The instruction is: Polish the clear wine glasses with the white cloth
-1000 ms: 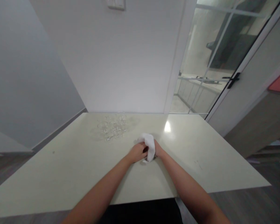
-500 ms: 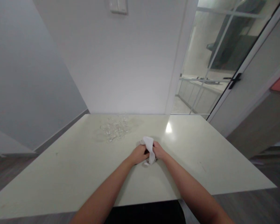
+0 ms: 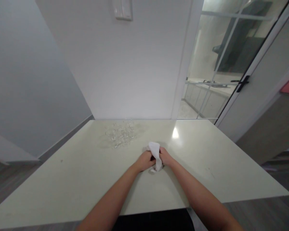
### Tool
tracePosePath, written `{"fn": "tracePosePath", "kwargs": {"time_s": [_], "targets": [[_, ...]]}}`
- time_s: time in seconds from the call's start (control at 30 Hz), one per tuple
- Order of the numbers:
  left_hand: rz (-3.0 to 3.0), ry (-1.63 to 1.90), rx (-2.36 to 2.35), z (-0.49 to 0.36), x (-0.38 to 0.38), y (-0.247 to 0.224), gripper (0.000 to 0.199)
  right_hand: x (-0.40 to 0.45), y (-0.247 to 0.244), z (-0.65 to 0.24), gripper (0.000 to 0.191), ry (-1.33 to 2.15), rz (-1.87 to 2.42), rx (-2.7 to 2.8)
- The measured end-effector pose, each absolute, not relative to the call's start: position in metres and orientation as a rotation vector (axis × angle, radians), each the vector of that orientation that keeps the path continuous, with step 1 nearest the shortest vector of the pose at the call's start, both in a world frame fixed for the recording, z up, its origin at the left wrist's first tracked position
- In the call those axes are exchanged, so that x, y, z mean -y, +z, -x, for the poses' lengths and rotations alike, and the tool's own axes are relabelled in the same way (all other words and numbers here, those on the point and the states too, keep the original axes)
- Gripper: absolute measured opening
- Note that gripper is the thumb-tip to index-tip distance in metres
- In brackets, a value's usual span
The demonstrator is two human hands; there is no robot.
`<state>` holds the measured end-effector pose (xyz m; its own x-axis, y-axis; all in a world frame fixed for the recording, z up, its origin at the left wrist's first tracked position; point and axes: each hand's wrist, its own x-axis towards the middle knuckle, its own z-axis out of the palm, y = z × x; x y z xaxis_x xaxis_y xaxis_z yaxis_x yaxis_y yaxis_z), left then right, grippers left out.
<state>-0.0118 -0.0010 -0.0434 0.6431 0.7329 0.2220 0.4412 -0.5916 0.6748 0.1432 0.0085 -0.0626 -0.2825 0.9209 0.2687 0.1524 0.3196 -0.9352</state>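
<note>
A white cloth (image 3: 155, 150) is bunched between my two hands over the middle of the table, one end hanging down towards the tabletop. My left hand (image 3: 145, 160) is closed on its left side, with the fingers partly covered by the fabric. On the other side, my right hand (image 3: 165, 156) grips the cloth, its fingertips tucked behind the folds. A small dark gap shows between the hands; whether anything is wrapped inside, I cannot tell. Beyond them to the left stands a cluster of several clear, see-through pieces that look like glassware (image 3: 121, 134).
The pale, glossy table (image 3: 69, 189) meets a white wall (image 3: 135, 70) at its far edge. At the right is a glazed door with a black handle (image 3: 242, 84), and a kitchen counter shows through the glass. A light switch (image 3: 122, 9) is high on the wall.
The view has shifted slightly, so everything sits a little lower and further right. Both hands keep their hold on the cloth, with hardly any movement over the table.
</note>
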Motion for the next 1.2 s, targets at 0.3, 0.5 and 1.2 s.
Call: {"fn": "tracePosePath", "kwargs": {"time_s": [0.3, 0.5, 1.2], "targets": [[-2.384, 0.768, -0.995, 0.02, -0.001, -0.036, 0.016, -0.01, -0.059, -0.138, 0.024, 1.442, 0.884, 1.129], [-2.202, 2.079, -1.442, 0.066, -0.012, -0.005, 0.032, -0.006, -0.036, -0.151, 0.042, 1.731, 0.495, 0.636], [-1.09, 2.204, -1.827, 0.118, -0.06, -0.04, 0.061, 0.001, -0.048, -0.147, 0.062, 1.598, 0.832, 0.829]]}}
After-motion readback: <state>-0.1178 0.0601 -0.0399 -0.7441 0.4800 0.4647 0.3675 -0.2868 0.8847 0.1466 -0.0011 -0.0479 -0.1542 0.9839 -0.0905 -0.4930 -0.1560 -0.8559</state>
